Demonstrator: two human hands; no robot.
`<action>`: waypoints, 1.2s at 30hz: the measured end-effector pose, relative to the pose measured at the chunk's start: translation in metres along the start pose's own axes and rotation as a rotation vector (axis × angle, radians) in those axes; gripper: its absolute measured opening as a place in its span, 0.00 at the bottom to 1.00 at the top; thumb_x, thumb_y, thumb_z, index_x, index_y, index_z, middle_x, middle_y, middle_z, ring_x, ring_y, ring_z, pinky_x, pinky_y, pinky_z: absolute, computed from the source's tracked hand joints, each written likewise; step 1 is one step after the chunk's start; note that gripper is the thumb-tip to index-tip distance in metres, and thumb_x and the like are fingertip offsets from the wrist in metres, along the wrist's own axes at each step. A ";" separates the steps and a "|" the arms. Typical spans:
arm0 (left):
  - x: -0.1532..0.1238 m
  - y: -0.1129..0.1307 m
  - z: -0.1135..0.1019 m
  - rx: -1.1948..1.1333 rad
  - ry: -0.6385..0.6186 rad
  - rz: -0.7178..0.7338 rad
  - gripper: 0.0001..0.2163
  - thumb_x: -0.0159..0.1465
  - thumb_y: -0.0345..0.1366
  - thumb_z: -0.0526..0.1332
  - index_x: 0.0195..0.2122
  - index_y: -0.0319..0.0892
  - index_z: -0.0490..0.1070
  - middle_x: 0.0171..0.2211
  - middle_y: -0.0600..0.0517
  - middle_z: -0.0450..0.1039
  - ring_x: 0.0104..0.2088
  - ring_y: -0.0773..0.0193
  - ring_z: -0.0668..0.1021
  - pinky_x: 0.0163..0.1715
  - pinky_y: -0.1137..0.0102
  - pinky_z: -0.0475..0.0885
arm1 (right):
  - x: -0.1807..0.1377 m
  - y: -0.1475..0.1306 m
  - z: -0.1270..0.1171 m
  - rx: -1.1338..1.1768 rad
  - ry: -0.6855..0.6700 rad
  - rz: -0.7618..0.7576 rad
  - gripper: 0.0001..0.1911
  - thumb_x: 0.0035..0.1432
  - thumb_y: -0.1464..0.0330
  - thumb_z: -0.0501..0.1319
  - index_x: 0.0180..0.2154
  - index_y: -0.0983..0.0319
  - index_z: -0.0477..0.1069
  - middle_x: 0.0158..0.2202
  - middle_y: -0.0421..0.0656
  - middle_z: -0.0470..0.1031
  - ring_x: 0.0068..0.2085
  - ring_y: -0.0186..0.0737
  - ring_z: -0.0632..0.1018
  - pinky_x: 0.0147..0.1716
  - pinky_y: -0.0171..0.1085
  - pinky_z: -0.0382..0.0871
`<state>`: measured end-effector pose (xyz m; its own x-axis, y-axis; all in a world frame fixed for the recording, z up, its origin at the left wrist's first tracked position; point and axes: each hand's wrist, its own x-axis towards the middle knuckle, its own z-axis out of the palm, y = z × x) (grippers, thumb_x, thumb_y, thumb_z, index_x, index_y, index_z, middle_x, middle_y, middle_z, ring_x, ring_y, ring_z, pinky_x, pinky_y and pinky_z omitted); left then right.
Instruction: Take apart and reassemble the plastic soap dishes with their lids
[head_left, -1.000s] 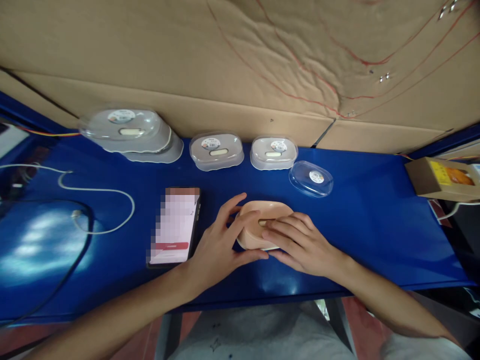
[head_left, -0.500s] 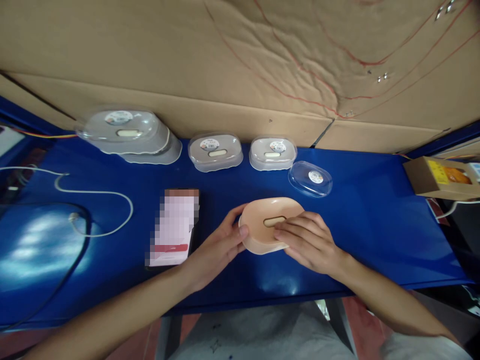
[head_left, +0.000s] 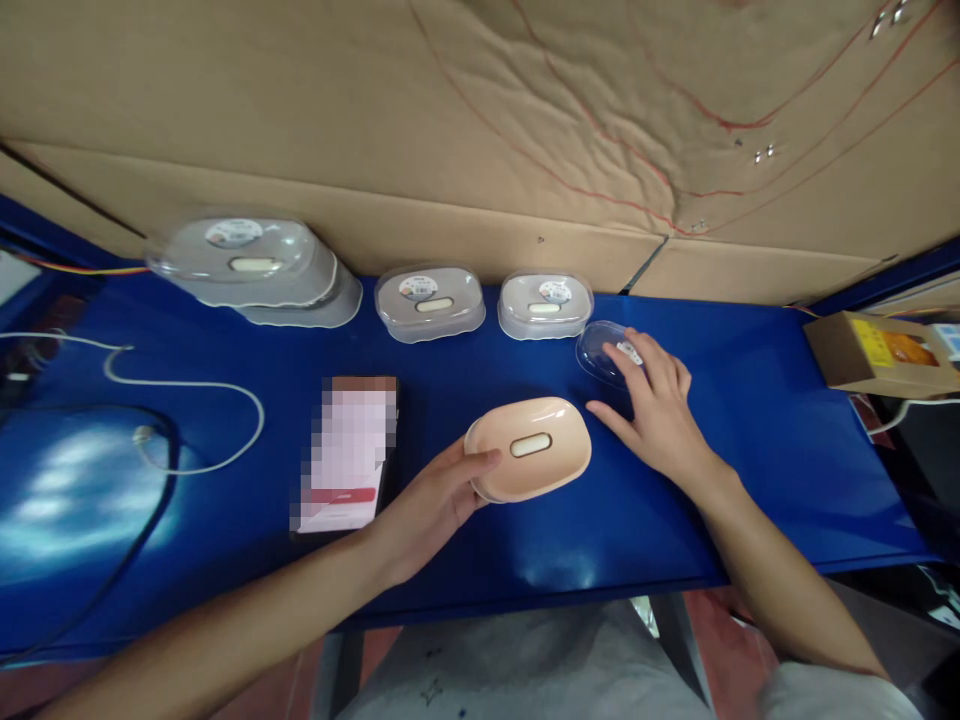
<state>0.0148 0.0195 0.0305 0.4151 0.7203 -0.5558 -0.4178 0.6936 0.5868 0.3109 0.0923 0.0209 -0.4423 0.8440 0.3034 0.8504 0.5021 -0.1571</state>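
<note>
My left hand (head_left: pixel 450 485) grips the left end of a peach-coloured oval soap dish (head_left: pixel 551 470), thumb on top and fingers underneath. A pale slot sits in the middle of the dish. My right hand (head_left: pixel 656 410) is spread with its fingers apart, reaching over a clear plastic lid (head_left: pixel 600 352) with a round label. Its fingertips overlap the lid in view; whether they touch it I cannot tell. Behind, two grey lidded dishes stand, one in the middle (head_left: pixel 431 325) and one to its right (head_left: pixel 540 322).
A stack of grey lidded dishes (head_left: pixel 300 290) stands at the back left. A phone (head_left: pixel 349 450) lies left of my left hand. White and black cables (head_left: pixel 259 410) cross the left of the blue table (head_left: pixel 480 570). A cardboard box (head_left: pixel 847 355) sits at the right edge.
My right hand has let go of the peach dish and moved up and right to the clear lid. The dish, still in my left hand, has shifted slightly left.
</note>
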 end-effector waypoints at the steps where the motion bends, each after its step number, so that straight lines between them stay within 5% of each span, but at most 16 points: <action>1: 0.000 -0.001 -0.001 -0.008 -0.009 -0.004 0.21 0.67 0.43 0.69 0.61 0.46 0.74 0.60 0.47 0.78 0.61 0.51 0.76 0.56 0.64 0.71 | 0.001 0.006 0.002 -0.022 0.011 0.046 0.36 0.71 0.53 0.60 0.73 0.55 0.52 0.75 0.59 0.54 0.74 0.68 0.58 0.65 0.68 0.55; 4: 0.001 -0.001 -0.002 -0.022 -0.021 -0.001 0.20 0.68 0.42 0.68 0.60 0.45 0.75 0.57 0.46 0.79 0.58 0.51 0.78 0.54 0.63 0.73 | 0.001 0.018 0.007 -0.033 -0.006 0.133 0.36 0.69 0.53 0.62 0.72 0.55 0.54 0.75 0.59 0.52 0.73 0.70 0.58 0.63 0.70 0.60; 10: 0.001 0.002 -0.002 -0.011 -0.023 0.026 0.19 0.70 0.46 0.66 0.57 0.41 0.76 0.54 0.43 0.80 0.49 0.52 0.80 0.45 0.63 0.77 | 0.002 0.020 0.003 0.035 0.053 0.162 0.24 0.71 0.57 0.60 0.64 0.56 0.67 0.63 0.55 0.72 0.63 0.62 0.75 0.56 0.62 0.72; 16: 0.002 0.003 -0.001 -0.010 -0.026 0.013 0.18 0.70 0.46 0.66 0.55 0.40 0.77 0.51 0.44 0.81 0.45 0.55 0.79 0.43 0.64 0.77 | -0.001 0.016 0.009 -0.001 -0.058 0.216 0.38 0.66 0.51 0.65 0.70 0.57 0.59 0.72 0.60 0.60 0.70 0.69 0.66 0.59 0.69 0.68; 20: 0.001 0.003 -0.001 -0.011 -0.019 0.013 0.18 0.70 0.46 0.66 0.55 0.40 0.77 0.51 0.43 0.81 0.45 0.55 0.79 0.43 0.63 0.78 | -0.001 0.020 0.007 0.129 -0.063 0.250 0.34 0.65 0.52 0.67 0.66 0.59 0.64 0.68 0.60 0.66 0.67 0.67 0.70 0.60 0.66 0.69; 28: 0.005 0.001 -0.004 0.006 -0.071 0.031 0.20 0.71 0.50 0.64 0.58 0.42 0.77 0.51 0.44 0.81 0.47 0.54 0.79 0.42 0.64 0.78 | -0.008 -0.028 -0.027 0.564 -0.172 -0.100 0.34 0.65 0.57 0.69 0.67 0.54 0.61 0.70 0.54 0.63 0.71 0.57 0.66 0.66 0.56 0.68; 36: 0.010 0.004 -0.005 0.015 -0.076 -0.016 0.26 0.74 0.58 0.53 0.60 0.45 0.76 0.55 0.44 0.80 0.50 0.52 0.79 0.41 0.64 0.78 | -0.014 -0.043 -0.012 0.580 -0.243 -0.234 0.37 0.66 0.57 0.69 0.70 0.54 0.58 0.72 0.55 0.60 0.72 0.56 0.64 0.67 0.58 0.66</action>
<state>0.0131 0.0291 0.0242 0.4823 0.7056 -0.5191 -0.3985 0.7044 0.5873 0.2842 0.0570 0.0352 -0.7056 0.6850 0.1813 0.4635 0.6397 -0.6132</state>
